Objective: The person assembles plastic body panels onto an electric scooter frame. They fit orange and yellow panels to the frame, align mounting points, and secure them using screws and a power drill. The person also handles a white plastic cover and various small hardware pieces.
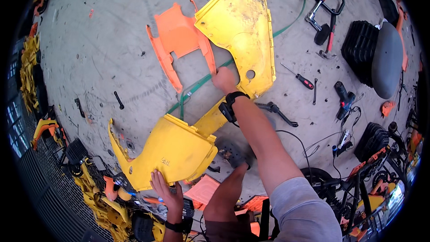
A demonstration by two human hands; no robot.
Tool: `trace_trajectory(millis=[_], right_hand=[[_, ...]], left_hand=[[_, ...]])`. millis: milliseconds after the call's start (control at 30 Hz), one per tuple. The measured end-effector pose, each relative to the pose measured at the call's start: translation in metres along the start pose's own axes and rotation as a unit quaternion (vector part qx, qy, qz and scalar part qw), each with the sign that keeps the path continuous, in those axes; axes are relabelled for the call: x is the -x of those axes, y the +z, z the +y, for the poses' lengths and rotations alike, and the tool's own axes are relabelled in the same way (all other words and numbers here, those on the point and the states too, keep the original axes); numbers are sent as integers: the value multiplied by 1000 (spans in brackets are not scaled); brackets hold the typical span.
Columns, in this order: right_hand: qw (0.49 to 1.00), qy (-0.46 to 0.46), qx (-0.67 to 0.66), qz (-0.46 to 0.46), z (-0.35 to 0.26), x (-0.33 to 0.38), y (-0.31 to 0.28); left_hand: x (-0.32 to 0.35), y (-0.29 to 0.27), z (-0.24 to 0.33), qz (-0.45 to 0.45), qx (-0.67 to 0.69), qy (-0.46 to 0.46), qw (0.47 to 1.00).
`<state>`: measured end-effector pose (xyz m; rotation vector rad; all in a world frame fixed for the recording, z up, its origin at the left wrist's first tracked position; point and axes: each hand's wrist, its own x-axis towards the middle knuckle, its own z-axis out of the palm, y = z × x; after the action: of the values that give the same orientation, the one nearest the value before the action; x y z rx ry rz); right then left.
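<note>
The fingers of the right hand (224, 79) are tucked behind the edge of the large yellow body panel (239, 31), so its grip cannot be made out. The left hand (163, 188) covers part of the lower yellow panel (165, 150). A green strap (197, 85) disappears under both panels. Small parts beneath the forearm are blurred, and the dark rim hides the outer clutter.
</note>
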<state>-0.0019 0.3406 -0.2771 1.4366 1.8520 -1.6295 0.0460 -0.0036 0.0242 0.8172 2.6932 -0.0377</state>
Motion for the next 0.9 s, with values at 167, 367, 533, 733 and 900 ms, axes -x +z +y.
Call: trace_trajectory(millis=[167, 367, 533, 733, 900], right_hand=[[959, -15, -223, -174, -61, 79, -54], [931, 6, -236, -278, -72, 271, -158], [933, -18, -230, -277, -35, 464, -229], [956, -12, -257, -139, -27, 644, -264], [952, -65, -279, 109, -16, 747, -261]], left_hand=[[6, 3, 3, -24, 0, -6, 1000], [31, -64, -15, -74, 120, 15, 990], [27, -218, 43, -208, 742, -229, 595], [61, -370, 116, -283, 749, 38, 598], [89, -429, 171, -339, 701, 69, 624]])
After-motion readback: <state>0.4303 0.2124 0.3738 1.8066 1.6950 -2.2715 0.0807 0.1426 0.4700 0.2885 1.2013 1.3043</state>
